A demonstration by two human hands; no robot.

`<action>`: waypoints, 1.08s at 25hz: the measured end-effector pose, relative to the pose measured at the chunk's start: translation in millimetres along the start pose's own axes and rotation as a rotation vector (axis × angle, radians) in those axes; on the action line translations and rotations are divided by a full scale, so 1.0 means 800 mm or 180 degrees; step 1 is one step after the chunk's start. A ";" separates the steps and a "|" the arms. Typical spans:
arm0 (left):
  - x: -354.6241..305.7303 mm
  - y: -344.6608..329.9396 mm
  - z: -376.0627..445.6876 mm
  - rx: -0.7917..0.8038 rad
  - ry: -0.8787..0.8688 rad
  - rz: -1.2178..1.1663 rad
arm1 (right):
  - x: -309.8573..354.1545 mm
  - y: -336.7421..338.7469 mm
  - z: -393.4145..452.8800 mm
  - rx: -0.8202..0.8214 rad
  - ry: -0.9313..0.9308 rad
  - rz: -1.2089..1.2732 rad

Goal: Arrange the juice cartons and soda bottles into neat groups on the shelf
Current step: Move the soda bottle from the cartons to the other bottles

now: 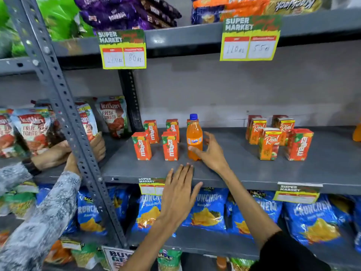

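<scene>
An orange Fanta bottle (194,139) with a blue cap stands upright on the grey middle shelf (244,173). My right hand (210,151) is at its base, thumb resting on the lower front, fingers spread to the right and not closed around it. My left hand (178,194) lies flat on the shelf's front edge, fingers apart and holding nothing. Several orange Maaza cartons (170,146) stand in two rows just left of the bottle. Further right stands a cluster of Real juice cartons (269,143) with one Maaza carton (298,144) at its front right.
Part of another orange bottle (357,133) shows at the far right edge. Another person's hands (97,145) in patterned sleeves hold tomato ketchup pouches (113,116) past the slanted shelf post (64,98). Blue chip bags (207,210) fill the shelf below; price tags (123,49) hang above.
</scene>
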State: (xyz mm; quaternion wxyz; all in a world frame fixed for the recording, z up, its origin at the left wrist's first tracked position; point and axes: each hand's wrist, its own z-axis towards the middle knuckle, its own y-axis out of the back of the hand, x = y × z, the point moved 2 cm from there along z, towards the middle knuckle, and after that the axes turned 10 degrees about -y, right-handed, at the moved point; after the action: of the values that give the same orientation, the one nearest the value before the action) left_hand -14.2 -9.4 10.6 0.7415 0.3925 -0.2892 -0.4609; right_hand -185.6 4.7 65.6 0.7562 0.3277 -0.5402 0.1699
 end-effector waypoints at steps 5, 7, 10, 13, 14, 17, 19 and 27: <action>0.003 -0.007 0.003 -0.0046 0.0016 -0.0038 | 0.009 -0.011 0.008 -0.0191 -0.0025 -0.0013; 0.002 -0.007 0.002 -0.0059 0.0010 -0.0053 | 0.012 -0.011 0.005 -0.0232 -0.0032 0.0026; -0.001 -0.005 0.001 -0.0021 0.0006 -0.0028 | 0.013 0.004 -0.009 -0.0344 0.0016 0.0141; -0.025 -0.001 0.004 0.0017 -0.0091 -0.0131 | 0.011 0.036 -0.036 -0.0353 0.0155 0.0196; -0.039 0.001 0.005 0.0051 -0.0127 -0.0198 | 0.008 0.052 -0.047 -0.0336 0.0175 0.0197; -0.088 0.000 0.013 0.0112 -0.0233 -0.0376 | -0.004 0.116 -0.077 -0.0398 0.0231 0.0327; -0.126 -0.001 0.025 0.0107 -0.0282 -0.0477 | -0.017 0.169 -0.094 -0.0476 0.0241 0.0433; -0.332 -0.017 0.097 0.0141 -0.0372 -0.0651 | -0.093 0.431 -0.124 -0.1029 -0.0098 0.0322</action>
State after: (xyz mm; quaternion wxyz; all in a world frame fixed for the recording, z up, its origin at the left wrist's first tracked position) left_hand -190.3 204.5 22.0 0.6636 0.4087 -0.3005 -0.5498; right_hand -353.1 330.4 84.2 0.7812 0.1767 -0.5878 0.1136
